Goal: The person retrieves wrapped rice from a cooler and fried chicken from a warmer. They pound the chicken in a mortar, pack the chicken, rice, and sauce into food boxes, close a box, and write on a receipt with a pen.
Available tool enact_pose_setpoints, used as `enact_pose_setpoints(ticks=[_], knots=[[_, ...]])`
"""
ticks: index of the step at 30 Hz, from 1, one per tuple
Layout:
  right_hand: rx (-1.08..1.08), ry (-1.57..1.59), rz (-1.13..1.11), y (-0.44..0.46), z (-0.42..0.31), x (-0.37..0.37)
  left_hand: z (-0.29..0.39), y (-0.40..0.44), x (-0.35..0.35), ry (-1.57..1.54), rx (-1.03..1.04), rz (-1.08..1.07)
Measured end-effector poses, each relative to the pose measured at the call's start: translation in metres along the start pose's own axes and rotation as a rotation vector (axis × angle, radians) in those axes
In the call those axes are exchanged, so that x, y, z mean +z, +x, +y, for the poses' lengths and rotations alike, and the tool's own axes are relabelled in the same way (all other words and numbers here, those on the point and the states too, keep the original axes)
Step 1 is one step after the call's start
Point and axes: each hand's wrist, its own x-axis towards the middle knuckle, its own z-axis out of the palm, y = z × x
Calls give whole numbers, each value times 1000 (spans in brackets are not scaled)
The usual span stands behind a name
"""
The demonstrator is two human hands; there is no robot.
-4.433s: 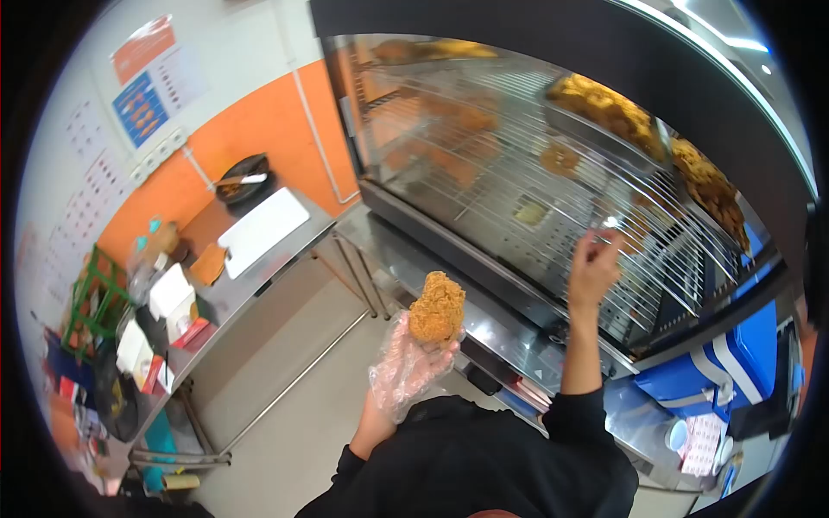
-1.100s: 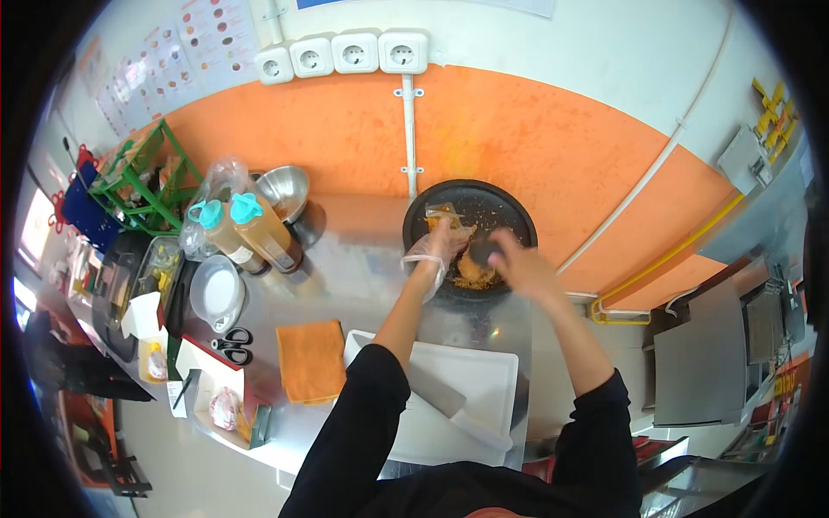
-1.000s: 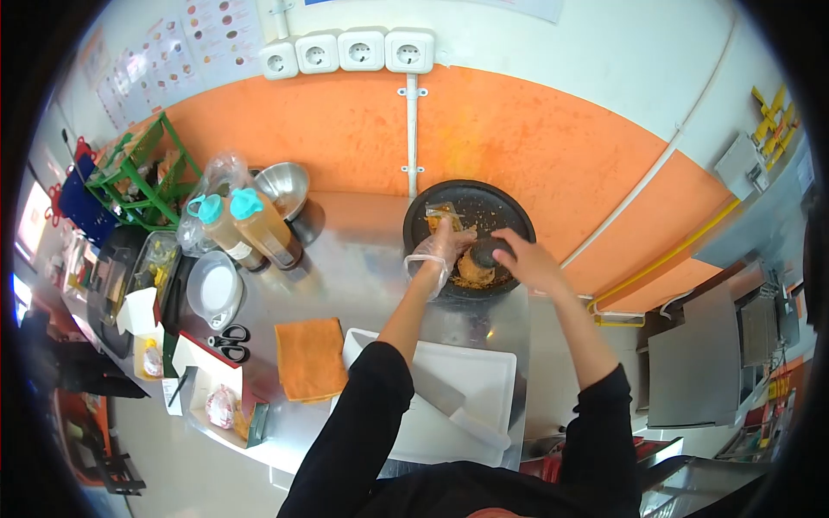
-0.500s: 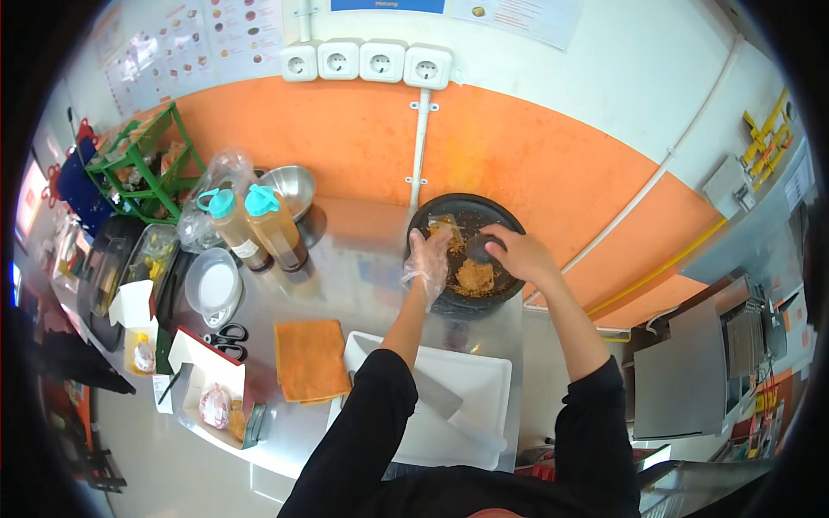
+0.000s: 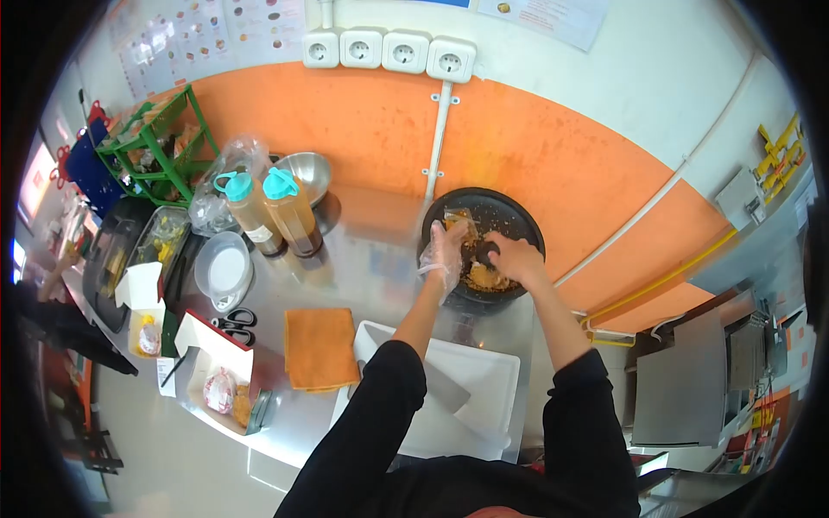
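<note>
A black, shallow stone mortar (image 5: 534, 229) stands at the back right of the steel table, with coarse brown crumbs scattered inside. My left hand (image 5: 443, 250), in a clear plastic glove, is over its left side. Its fingers close at the lower edge of a small clear plastic bag (image 5: 458, 216) with brown contents. My bare right hand (image 5: 516, 261) reaches in from the right, its fingers curled round a dark stone pestle (image 5: 485, 251), partly hidden by the hand. Below the pestle sits a flattened brown crumbly mass (image 5: 485, 277).
A white tray (image 5: 488, 367) with a broad-bladed knife (image 5: 445, 388) lies in front of me, beside an orange cloth (image 5: 321, 350). Farther left are two sauce bottles (image 5: 294, 216), scissors (image 5: 237, 324), a white plastic container (image 5: 224, 268) and open food boxes (image 5: 220, 371). A metal bowl (image 5: 309, 175) is behind the bottles.
The view has shifted, so the table appears slightly farther right and higher at the front. My right hand has moved lower over the brown mass with the pestle. My left hand stays by the bag.
</note>
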Motion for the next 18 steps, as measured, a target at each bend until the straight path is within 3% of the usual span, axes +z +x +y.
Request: enact_pose_setpoints(ticks=[3,5,6,8,11,14,17,18], knots=[[-23,-65,23,7,-1,-10,-5,8,2,45,61,-24],[48,185,-237,12,9,-36,-15,20,-7,62,125,-47],[41,182,-222,12,16,-42,-20,25,-12,60,167,-101],[-89,175,86,4,30,-36,-21,29,-12,59,201,-151],[-194,77,41,-11,31,3,-21,14,-5,-34,140,-33],[-74,34,-5,-24,20,14,-21,24,-12,-55,66,-85],[-101,240,23,-27,49,0,-4,16,-7,389,69,-132],[-103,241,36,-35,54,-8,7,16,-1,392,79,-139]])
